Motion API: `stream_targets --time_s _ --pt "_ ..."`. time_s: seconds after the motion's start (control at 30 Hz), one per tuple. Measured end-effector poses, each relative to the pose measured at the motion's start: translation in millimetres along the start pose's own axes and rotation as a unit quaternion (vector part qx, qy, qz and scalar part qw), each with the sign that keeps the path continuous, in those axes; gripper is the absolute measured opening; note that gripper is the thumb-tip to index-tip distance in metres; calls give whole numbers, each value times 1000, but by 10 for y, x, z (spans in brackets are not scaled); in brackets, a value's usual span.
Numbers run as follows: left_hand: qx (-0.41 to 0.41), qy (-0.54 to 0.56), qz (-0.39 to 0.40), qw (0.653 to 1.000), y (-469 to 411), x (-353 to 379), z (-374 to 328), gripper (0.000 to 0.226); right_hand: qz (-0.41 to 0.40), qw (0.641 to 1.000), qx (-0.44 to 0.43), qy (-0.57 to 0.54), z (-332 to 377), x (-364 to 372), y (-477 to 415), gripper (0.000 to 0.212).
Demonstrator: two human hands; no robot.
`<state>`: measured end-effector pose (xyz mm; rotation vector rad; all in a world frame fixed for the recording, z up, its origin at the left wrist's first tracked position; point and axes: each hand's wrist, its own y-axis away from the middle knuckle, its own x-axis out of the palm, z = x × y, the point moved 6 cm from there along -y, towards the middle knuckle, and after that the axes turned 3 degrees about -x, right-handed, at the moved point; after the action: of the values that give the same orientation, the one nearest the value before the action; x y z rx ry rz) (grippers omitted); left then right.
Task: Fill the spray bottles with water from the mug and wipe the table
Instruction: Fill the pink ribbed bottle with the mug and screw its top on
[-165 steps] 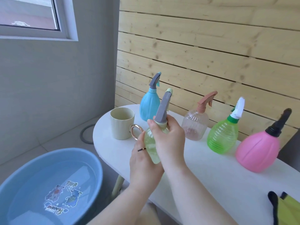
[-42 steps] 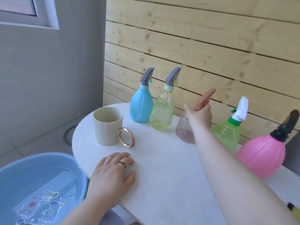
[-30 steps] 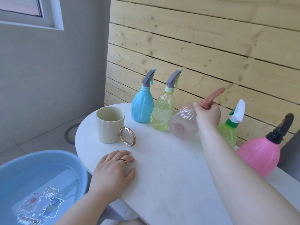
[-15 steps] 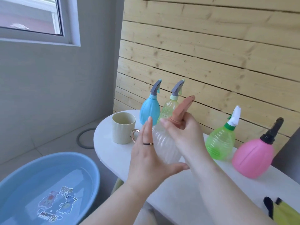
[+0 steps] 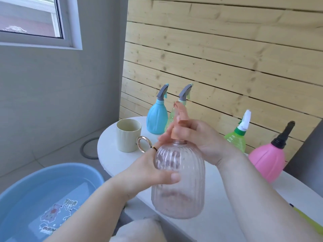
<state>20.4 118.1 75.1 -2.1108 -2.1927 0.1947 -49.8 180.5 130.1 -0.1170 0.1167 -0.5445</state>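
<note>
Fingers [image 5: 174, 177] of the left hand [image 5: 148, 169] wrap the clear pink bottle [image 5: 178, 189], now lifted from its row to the near bench [image 5: 227, 206] edge, while the right hand [image 5: 208, 140] grips its spray head [image 5: 178, 131], likely to unscrew it for filling from the mug [image 5: 128, 137].

Both forearms come in from below. My left hand [image 5: 145, 170] wraps the side of the bottle [image 5: 178, 194], thumb across the front, ring on one finger. My right hand [image 5: 204, 138] curls round the spray head [image 5: 176, 134], blurred.
</note>
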Motion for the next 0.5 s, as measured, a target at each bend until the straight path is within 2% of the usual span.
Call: stream_targets --time_s 0.07,0.1,0.17,0.23,0.27,0.33,0.4,0.43,0.5 --pt "-30 -14 12 999 -9 31 -4 76 14 997 35 -70 -32 -38 16 24" --pt "-39 -38 -24 998 -43 13 14 76 -3 998 32 -61 -61 -73 8 29" --pt "-53 -98 -148 983 -86 -70 19 75 -70 998 7 2 -95 -110 11 24" --pt "-69 -152 -253 953 -68 -148 15 85 -145 987 -13 63 -126 -103 35 22" --pt "-76 -191 -279 938 -58 -154 20 93 -190 978 -18 79 -141 -95 44 22" --pt "-70 -259 -288 919 -57 -122 50 102 -261 957 -51 118 -160 -93 53 22" --pt "-63 -266 -261 926 -53 -84 70 100 -274 949 -71 142 -149 -106 31 18" --pt "-59 -238 -235 940 -50 -74 77 95 -248 958 -70 129 -158 -134 4 18" --pt "-45 -134 -150 979 -40 -56 71 82 -136 988 -47 47 -136 -119 -22 17"
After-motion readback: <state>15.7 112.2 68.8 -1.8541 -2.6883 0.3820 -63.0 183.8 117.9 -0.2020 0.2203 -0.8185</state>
